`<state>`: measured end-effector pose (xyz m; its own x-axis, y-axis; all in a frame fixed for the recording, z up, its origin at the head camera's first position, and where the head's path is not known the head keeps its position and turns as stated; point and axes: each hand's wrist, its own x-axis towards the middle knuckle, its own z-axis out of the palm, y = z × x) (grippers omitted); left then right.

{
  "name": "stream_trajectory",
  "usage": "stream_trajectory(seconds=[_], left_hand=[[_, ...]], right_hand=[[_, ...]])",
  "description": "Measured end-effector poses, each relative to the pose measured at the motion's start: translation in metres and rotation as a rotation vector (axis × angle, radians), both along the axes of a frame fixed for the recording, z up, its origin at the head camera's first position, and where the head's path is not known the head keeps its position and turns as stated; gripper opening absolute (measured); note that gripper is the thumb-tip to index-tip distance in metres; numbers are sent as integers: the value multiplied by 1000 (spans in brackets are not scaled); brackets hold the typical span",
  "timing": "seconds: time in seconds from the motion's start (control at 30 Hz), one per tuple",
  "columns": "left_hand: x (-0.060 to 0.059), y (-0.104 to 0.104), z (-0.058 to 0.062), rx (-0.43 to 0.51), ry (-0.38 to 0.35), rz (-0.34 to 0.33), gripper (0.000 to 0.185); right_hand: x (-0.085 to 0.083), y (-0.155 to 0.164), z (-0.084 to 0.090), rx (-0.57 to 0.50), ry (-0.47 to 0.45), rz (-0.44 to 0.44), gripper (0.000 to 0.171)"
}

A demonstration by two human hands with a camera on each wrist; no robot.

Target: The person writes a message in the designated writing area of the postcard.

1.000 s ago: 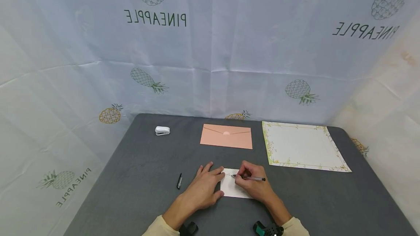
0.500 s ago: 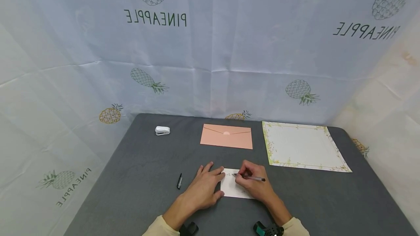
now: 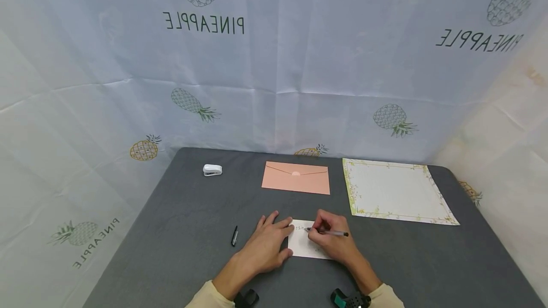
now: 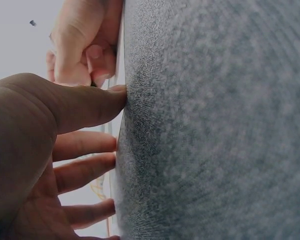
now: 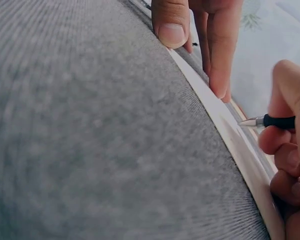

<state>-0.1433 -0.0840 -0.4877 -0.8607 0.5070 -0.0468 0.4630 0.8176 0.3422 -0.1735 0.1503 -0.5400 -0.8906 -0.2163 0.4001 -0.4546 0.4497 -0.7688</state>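
A small white card [image 3: 301, 247] lies on the dark grey table, with a short line of writing near its top edge. My right hand [image 3: 336, 239] grips a pen [image 3: 336, 233], and its metal tip [image 5: 248, 122] is right at the card's surface in the right wrist view. My left hand [image 3: 266, 246] rests spread at the card's left edge, thumb and fingertips touching down on it. In the left wrist view the left thumb [image 4: 92, 102] stretches along the card's edge. The right hand hides the card's right part.
Left of the left hand lies a black pen cap [image 3: 234, 236]. A white stapler [image 3: 212, 170] stands at the back left, a pink envelope [image 3: 295, 182] at the back middle. A large sheet with a floral border [image 3: 396, 191] lies at the right.
The pen tip has moved slightly right along the top line, and the writing has grown a little. My left hand stays in place on the card.
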Motion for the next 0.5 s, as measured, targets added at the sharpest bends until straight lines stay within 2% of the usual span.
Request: stream_trajectory(seconds=[0.13, 0.5], left_hand=[[0, 0, 1, -6, -3, 1, 58], [-1, 0, 1, -4, -15, 0, 59]], right_hand=[[0, 2, -2, -34, 20, -33, 41], [2, 4, 2, 13, -32, -52, 38]])
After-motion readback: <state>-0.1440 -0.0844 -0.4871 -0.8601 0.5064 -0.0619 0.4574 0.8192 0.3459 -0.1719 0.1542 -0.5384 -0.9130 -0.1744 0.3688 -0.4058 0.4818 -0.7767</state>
